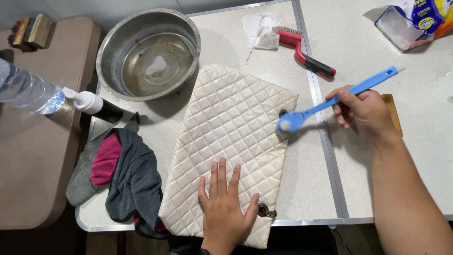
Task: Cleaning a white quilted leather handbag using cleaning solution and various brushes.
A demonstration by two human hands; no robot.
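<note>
Fingers of the left hand (225, 208) spread flat on one quilted cream handbag (226, 141); right hand (363, 113) pinches one blue brush (330, 101) at the bag's right edge; one steel bowl (148, 54) far left.

The bottle (26, 90) and packet (415, 21) run off the frame's edges; the left hand (225, 208) hides part of the bag (231, 127), whose lower corner is cropped.

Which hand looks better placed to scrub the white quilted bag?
The right hand: it holds the blue brush, its head at the quilted bag's edge. The left hand lies flat on the bag, empty.
</note>
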